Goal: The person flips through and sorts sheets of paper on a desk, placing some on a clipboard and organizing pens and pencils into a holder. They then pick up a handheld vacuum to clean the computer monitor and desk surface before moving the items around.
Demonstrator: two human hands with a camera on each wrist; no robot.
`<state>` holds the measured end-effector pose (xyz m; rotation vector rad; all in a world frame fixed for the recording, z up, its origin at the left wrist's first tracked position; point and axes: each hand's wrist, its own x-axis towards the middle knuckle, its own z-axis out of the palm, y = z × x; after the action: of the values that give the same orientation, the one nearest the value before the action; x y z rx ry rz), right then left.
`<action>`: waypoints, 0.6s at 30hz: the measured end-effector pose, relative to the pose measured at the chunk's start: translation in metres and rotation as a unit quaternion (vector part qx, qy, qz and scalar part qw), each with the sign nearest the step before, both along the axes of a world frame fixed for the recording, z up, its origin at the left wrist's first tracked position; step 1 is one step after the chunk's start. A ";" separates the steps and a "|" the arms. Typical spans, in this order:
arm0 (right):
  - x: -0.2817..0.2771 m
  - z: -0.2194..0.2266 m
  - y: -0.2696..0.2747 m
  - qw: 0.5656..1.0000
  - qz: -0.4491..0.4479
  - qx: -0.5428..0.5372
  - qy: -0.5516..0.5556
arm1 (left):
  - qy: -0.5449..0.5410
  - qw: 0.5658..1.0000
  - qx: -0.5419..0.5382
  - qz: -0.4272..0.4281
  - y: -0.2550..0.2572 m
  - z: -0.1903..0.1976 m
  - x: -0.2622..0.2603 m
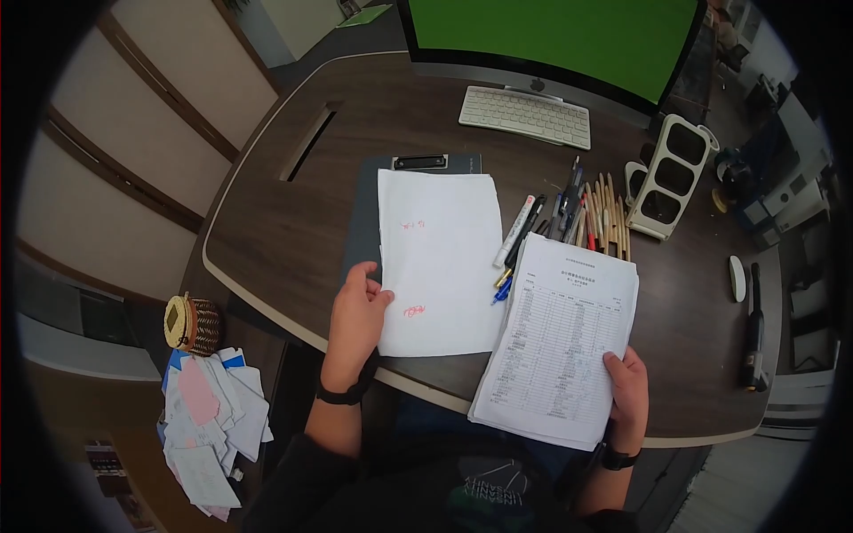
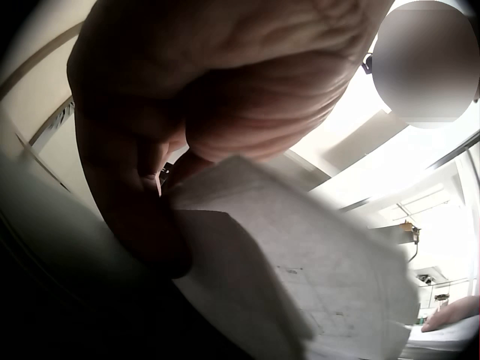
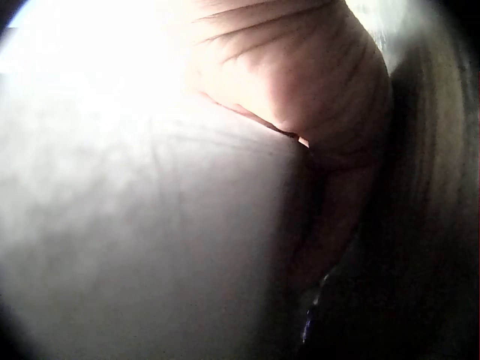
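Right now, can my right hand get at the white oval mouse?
Probably not yet: your right hand holds the white printed paper stack, though only dark wooden desk lies towards the mouse.

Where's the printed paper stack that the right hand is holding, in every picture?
Head: the printed stack is right of centre, low down.
Left wrist: just a bit of the printed stack shows, in the bottom right corner.
Right wrist: the printed stack is the big blurry pale area on the left.
Shared landmark: the right hand shows beside it in all three.
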<state>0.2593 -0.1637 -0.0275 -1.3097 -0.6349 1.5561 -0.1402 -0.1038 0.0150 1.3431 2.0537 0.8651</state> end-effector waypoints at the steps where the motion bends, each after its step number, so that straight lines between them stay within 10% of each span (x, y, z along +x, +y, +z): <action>1: 0.000 -0.001 0.000 1.000 0.001 -0.002 -0.001 | 0.001 1.000 0.015 0.003 0.001 -0.001 -0.003; 11: 0.003 -0.003 0.000 1.000 0.000 -0.007 0.002 | 0.154 0.967 0.193 0.066 0.009 0.006 -0.021; 18: 0.001 -0.001 0.001 1.000 0.001 -0.004 -0.004 | -0.296 0.912 0.281 0.051 0.006 0.035 -0.027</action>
<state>0.2606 -0.1628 -0.0280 -1.3213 -0.6366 1.5579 -0.1667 -0.0980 0.0496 1.0429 1.4513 1.7588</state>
